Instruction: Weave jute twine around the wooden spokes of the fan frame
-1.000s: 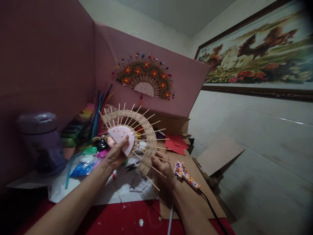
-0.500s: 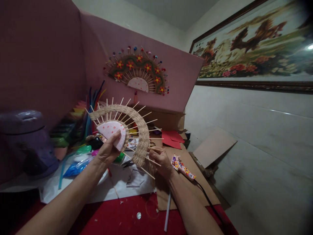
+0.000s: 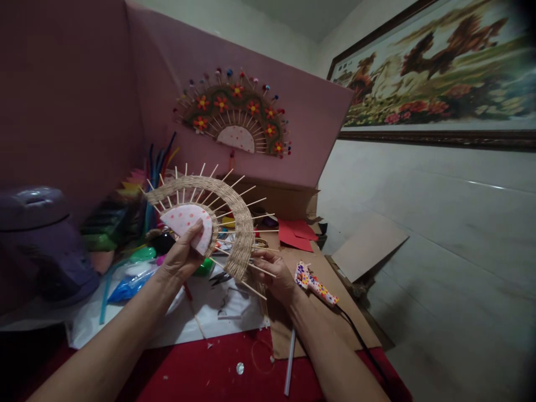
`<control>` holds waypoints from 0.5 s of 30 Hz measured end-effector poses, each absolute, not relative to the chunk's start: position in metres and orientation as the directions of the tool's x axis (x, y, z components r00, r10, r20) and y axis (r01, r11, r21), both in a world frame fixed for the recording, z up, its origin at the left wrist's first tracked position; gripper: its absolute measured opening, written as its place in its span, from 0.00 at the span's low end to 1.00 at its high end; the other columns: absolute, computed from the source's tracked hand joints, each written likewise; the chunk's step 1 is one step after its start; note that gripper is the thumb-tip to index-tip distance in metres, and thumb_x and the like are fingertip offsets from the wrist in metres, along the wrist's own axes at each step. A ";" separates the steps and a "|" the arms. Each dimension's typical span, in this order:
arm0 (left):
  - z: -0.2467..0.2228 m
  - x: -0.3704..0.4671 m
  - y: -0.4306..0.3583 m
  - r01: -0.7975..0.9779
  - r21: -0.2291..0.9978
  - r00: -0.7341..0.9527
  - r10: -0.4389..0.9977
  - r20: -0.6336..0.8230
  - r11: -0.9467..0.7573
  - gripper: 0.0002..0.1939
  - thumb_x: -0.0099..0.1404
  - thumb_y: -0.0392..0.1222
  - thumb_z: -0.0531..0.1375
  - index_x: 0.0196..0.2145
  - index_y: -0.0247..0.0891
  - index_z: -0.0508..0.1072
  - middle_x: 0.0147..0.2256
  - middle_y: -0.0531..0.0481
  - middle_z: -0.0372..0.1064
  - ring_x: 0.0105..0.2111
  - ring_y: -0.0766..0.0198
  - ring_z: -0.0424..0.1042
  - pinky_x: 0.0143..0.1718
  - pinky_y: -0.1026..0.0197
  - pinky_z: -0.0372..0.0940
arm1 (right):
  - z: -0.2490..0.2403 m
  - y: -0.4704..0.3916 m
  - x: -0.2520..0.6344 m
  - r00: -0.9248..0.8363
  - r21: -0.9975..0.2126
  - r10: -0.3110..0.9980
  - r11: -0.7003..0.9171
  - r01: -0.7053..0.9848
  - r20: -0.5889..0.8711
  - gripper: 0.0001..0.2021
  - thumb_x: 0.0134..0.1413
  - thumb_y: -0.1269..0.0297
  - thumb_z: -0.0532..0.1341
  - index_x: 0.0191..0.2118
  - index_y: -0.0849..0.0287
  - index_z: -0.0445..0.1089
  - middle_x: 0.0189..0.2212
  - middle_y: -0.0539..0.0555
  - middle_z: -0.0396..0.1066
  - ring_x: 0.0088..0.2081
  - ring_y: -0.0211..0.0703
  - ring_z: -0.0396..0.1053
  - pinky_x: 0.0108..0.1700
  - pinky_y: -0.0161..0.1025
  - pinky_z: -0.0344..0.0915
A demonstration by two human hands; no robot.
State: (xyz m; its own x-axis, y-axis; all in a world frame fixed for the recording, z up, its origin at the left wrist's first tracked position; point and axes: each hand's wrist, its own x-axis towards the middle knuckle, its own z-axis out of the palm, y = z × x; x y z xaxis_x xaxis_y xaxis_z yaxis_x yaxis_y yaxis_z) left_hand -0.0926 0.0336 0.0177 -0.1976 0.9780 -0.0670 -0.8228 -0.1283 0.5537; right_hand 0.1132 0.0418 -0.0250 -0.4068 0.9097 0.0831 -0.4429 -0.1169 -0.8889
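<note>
A half-round fan of thin wooden sticks (image 3: 226, 207) is held up in front of me, with a woven twine band (image 3: 242, 237) across the sticks. Its base is a white half-disc with pink dots (image 3: 184, 220). My left hand (image 3: 184, 255) grips this base, thumb on the front face. At the fan's lower right edge, my right hand (image 3: 274, 273) is closed around the sticks beside the band's end. Brownish strands, seemingly twine (image 3: 263, 287), hang close to its fingers; whether they are pinched is hidden.
A flower-patterned glue gun (image 3: 314, 285) with a black cord lies on cardboard (image 3: 335, 329) at right, near red paper (image 3: 295, 234). A clear stick (image 3: 290, 363) lies in front. Left are a purple container (image 3: 42, 245) and a blue bag (image 3: 132, 287). A decorated fan (image 3: 234, 111) hangs behind.
The fan and both hands have shifted slightly up and left in view, with the camera also moving a little. Both hands keep their hold.
</note>
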 end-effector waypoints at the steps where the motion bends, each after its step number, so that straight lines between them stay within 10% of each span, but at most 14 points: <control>1: 0.018 -0.092 0.034 -0.825 0.550 -0.196 0.978 -0.069 -0.127 0.05 0.56 0.30 0.61 0.33 0.32 0.73 0.27 0.47 0.76 0.24 0.62 0.74 0.26 0.61 0.72 | -0.026 0.042 0.113 -0.408 -0.893 0.909 -0.116 -0.436 0.082 0.11 0.36 0.64 0.70 0.30 0.60 0.74 0.19 0.46 0.66 0.16 0.24 0.49 0.16 0.26 0.42; 15: 0.014 -0.093 0.040 -0.793 0.586 -0.258 0.963 -0.072 -0.168 0.03 0.57 0.30 0.61 0.31 0.34 0.71 0.25 0.50 0.73 0.21 0.66 0.72 0.25 0.62 0.71 | -0.029 0.057 0.118 -0.327 -0.933 0.944 -0.086 -0.350 0.036 0.12 0.32 0.65 0.70 0.25 0.62 0.69 0.16 0.44 0.61 0.17 0.26 0.52 0.20 0.27 0.45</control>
State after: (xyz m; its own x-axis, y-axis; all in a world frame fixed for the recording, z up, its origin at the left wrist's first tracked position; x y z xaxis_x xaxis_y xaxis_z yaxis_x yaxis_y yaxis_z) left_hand -0.0929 0.0403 0.0143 -0.2578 0.9635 -0.0722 -0.7929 -0.1683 0.5857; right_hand 0.1177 0.0567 -0.0286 -0.3270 0.9443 0.0359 -0.3496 -0.0856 -0.9330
